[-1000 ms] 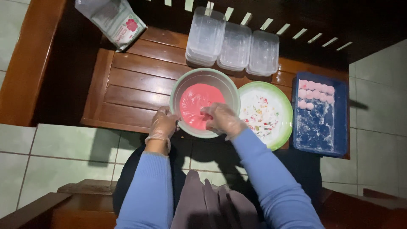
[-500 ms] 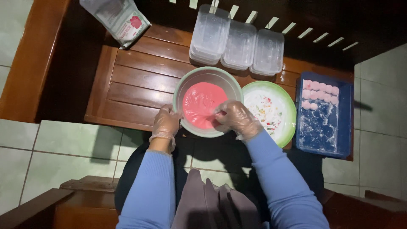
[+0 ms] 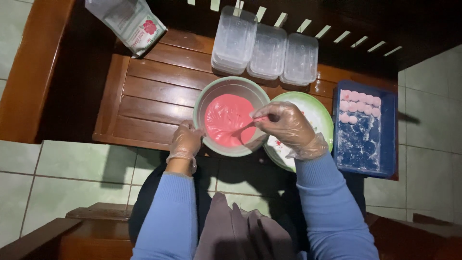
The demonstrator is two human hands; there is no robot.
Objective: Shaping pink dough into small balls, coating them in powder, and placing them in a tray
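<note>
A pale green bowl (image 3: 211, 94) of soft pink dough (image 3: 224, 118) stands on a low wooden table (image 3: 154, 91). My left hand (image 3: 185, 140), in a clear plastic glove, grips the bowl's near left rim. My gloved right hand (image 3: 286, 124) hovers over the bowl's right edge, its fingertips pinched on a stretched strand of pink dough pulled up from the mass. Both sleeves are light blue.
A green-rimmed plate (image 3: 317, 113) dusted with flour and coloured bits sits right of the bowl, partly under my right hand. A blue tray (image 3: 387, 135) holds several pink dough balls (image 3: 358, 101). Three clear plastic containers (image 3: 267, 50) line the back. A flour bag (image 3: 127, 21) lies far left.
My right hand has risen out of the bowl and moved right, drawing a strand of pink dough with it. The left hand has stayed on the rim.
</note>
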